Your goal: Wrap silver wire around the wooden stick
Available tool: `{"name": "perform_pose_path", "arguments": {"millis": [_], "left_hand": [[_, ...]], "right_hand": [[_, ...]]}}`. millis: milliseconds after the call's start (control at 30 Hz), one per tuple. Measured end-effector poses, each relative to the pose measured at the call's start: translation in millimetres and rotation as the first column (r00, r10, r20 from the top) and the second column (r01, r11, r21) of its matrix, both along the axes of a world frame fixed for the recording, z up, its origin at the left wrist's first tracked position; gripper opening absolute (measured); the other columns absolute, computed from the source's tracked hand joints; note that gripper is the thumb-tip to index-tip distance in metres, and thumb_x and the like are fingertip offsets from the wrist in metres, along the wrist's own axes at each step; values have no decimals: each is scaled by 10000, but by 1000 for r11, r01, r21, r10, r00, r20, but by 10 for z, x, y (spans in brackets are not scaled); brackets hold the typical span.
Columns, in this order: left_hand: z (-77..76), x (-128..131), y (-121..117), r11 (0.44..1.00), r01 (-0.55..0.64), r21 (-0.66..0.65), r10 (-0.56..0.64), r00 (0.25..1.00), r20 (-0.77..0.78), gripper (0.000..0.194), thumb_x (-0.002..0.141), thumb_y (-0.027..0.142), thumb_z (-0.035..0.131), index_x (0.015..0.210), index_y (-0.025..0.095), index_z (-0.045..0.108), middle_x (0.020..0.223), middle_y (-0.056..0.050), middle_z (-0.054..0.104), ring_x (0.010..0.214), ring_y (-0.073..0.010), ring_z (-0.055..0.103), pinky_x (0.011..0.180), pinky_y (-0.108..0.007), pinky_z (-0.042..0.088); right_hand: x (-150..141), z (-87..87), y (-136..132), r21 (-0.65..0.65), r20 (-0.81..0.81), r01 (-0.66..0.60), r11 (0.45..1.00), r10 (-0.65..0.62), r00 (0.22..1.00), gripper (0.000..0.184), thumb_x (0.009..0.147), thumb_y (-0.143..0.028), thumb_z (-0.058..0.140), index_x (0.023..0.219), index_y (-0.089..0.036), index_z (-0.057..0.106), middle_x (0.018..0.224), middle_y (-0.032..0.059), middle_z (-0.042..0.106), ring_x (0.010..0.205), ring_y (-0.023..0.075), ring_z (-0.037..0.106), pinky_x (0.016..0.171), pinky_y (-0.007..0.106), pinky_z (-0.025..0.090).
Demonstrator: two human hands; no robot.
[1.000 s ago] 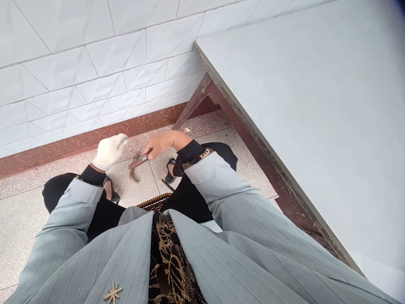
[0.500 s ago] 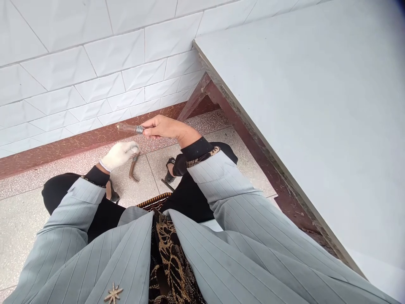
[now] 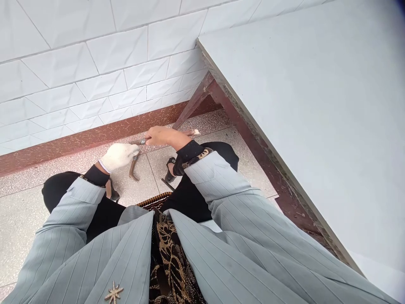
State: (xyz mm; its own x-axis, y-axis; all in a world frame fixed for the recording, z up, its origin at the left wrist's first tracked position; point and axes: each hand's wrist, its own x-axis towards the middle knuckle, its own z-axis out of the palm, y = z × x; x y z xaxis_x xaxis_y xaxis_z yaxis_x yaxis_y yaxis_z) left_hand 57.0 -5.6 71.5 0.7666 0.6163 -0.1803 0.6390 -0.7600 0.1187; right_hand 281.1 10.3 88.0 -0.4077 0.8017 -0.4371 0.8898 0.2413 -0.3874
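Note:
My left hand [image 3: 118, 155], in a white knit glove, is closed around the top of a curved brown piece [image 3: 133, 168] that hangs down over the floor. My bare right hand [image 3: 163, 136] is closed on a slim brown tool with a metal ring [image 3: 142, 141]. The tool's ringed end points left and meets the gloved fingers. A pale tip [image 3: 193, 132] sticks out behind the right hand. What lies between the two hands is too small to make out.
A white tabletop [image 3: 300, 105] on a red-brown wooden frame fills the right side, with its leg [image 3: 193, 103] by the wall. White wall tiles and a red-brown skirting [image 3: 63, 143] run behind. My sandalled feet [image 3: 171, 169] stand on the speckled floor.
Half a second ago my right hand held the ringed tool raised and apart. It has come down and to the left, to the gloved hand. The left hand has stayed almost in place.

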Motion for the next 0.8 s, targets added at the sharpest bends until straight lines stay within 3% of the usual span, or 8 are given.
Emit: {"name": "perform_pose_path", "arguments": {"millis": [67,200,267,367,533,600,700,800], "left_hand": [[-1,-23,14,1000,21,-2,-21,999,32,359,1052,322,401,1034,201,738,853,-52,739,773,-202,666,666,-306,406],[-31,-50,57,994,15,-104,1,988,152,341,1028,349,436,1035,204,745,915,-56,765,854,-211,696,744,-312,472],[-49,-59,80,977,-2,-215,57,967,247,354,1024,365,431,1035,201,745,963,-49,777,892,-205,708,806,-316,502],[-75,-81,112,933,-12,-358,150,921,358,376,1019,385,422,1017,187,742,1011,-43,787,930,-193,717,879,-324,528],[-145,-100,131,906,1,-423,192,890,414,381,1005,430,446,992,180,733,974,-59,783,907,-197,706,866,-337,545],[-158,-86,121,896,-24,-443,237,870,432,358,992,435,479,990,178,728,965,-78,782,894,-199,695,833,-325,550],[-125,-54,100,892,-78,-445,295,847,442,348,985,435,483,937,169,701,909,-70,756,836,-185,664,816,-317,543],[-84,-31,91,915,-109,-388,282,861,423,353,1003,418,438,924,170,677,858,-30,718,787,-167,631,821,-315,526]], "right_hand": [[-20,-5,-19,-138,23,-132,982,136,990,161,953,-191,662,955,-118,806,751,35,642,692,151,522,648,299,316],[11,-36,-25,-401,-252,-338,851,252,934,151,960,-155,663,1016,-119,798,697,-20,615,643,122,529,650,259,368],[63,-25,-13,-422,-370,-401,813,249,895,137,959,-174,679,1014,-117,790,692,-36,602,633,108,519,647,243,373],[153,34,0,-405,-450,-411,817,213,867,189,972,-194,660,1079,-112,793,703,-44,592,638,101,508,642,234,366],[230,110,-16,-368,-528,-457,809,223,820,243,949,-196,660,1133,-123,799,718,-48,595,652,96,508,658,235,370],[252,114,-20,-294,-596,-408,864,168,785,220,943,-208,666,1104,-125,792,734,-40,606,654,94,506,662,236,378],[283,107,-11,-185,-664,-184,965,15,748,158,969,-230,646,1003,-121,756,749,-18,623,647,90,497,663,236,389],[280,89,13,-181,-663,88,979,-188,724,160,1006,-234,606,971,-121,714,778,8,637,642,92,498,649,235,398]]}}
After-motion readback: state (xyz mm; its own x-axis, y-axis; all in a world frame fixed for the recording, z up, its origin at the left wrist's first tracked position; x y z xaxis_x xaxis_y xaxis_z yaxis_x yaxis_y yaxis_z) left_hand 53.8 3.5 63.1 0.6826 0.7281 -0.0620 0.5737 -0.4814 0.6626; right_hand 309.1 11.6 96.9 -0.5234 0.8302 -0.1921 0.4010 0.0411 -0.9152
